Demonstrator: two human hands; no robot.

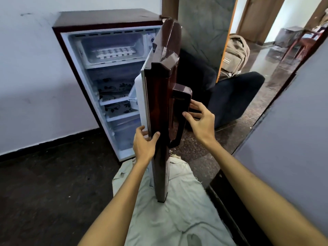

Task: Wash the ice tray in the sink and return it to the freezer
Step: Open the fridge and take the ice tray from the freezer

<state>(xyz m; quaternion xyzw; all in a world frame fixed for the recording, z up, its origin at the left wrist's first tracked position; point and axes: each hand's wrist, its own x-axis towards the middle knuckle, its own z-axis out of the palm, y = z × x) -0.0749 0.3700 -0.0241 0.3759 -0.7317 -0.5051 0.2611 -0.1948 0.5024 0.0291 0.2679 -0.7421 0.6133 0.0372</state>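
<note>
The white plastic ice tray (114, 52) lies in the freezer box at the top of the small dark-red fridge (99, 23). Its glossy maroon door (159, 96) stands half open. The left hand (144, 144) grips the door's edge; the right hand (200, 119), fingers loosely spread, touches the door handle (182, 110).
</note>
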